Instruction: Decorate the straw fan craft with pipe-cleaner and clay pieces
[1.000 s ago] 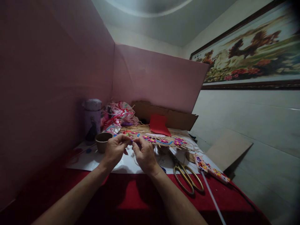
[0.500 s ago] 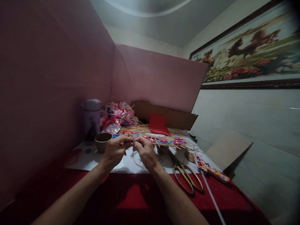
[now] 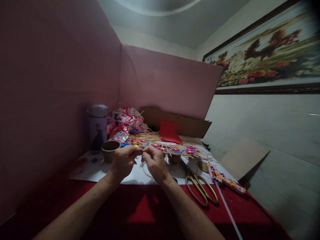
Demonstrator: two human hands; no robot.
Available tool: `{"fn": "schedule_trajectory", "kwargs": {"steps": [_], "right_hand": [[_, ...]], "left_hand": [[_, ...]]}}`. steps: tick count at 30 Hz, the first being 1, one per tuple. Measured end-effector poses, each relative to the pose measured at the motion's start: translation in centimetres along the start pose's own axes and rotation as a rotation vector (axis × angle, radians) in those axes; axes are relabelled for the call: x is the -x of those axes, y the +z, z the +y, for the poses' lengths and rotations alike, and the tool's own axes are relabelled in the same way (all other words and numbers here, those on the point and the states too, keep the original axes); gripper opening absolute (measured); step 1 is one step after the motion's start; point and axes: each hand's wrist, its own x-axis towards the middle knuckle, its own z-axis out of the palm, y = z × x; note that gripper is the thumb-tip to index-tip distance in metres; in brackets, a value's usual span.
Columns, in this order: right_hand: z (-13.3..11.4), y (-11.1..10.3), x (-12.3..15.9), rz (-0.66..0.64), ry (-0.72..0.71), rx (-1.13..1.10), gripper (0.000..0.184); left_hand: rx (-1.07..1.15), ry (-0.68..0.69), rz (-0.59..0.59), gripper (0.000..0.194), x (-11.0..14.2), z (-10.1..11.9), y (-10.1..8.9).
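Observation:
My left hand [image 3: 124, 161] and my right hand [image 3: 155, 162] meet fingertip to fingertip above the white sheet [image 3: 136, 178]. Both are closed in a pinch on something too small and too covered by the fingers to name. Just behind them lies a craft strip [image 3: 175, 150] with pink and yellow flower shapes and a wavy blue line, resting on thin sticks [image 3: 147, 136]. A thin pale cord [image 3: 145, 170] curves on the sheet below my hands. To the left of my left hand stands a brown cup [image 3: 110, 151].
Large scissors [image 3: 200, 188] with gold handles lie at right, beside a flower-patterned glue gun [image 3: 226, 180] with a long clear glue stick. A purple bottle [image 3: 97, 128] and a pile of pink ribbons [image 3: 131, 120] stand behind. Red paper [image 3: 170, 132] leans near cardboard [image 3: 192, 125].
Both hands stay pinched together in nearly the same place, with only small finger shifts. A bit of blue visible between the fingertips earlier is now hidden. The view has shifted slightly.

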Motion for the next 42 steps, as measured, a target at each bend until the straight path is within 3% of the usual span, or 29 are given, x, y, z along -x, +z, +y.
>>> {"fn": "schedule_trajectory", "kwargs": {"steps": [7,20,27,34,42], "right_hand": [[-0.3,-0.4,0.0,-0.033,-0.022,-0.118,0.011],[-0.2,0.1,0.2,-0.028,-0.037,-0.029,0.011],[-0.5,0.1,0.2,-0.011,-0.075,0.052,0.011],[-0.3,0.2,0.3,-0.013,-0.123,0.099,0.01],[-0.3,-0.4,0.0,0.05,-0.118,0.181,0.011]], "left_hand": [[-0.023,0.104,-0.085,0.014,0.0,0.2,-0.3],[-0.269,0.359,-0.003,0.022,-0.1,-0.5,-0.2],[-0.33,0.397,0.044,0.018,0.0,0.0,-0.2],[-0.242,0.225,0.047,0.013,0.1,0.1,0.0],[0.364,-0.219,-0.046,0.02,-0.6,0.9,0.3]]}}
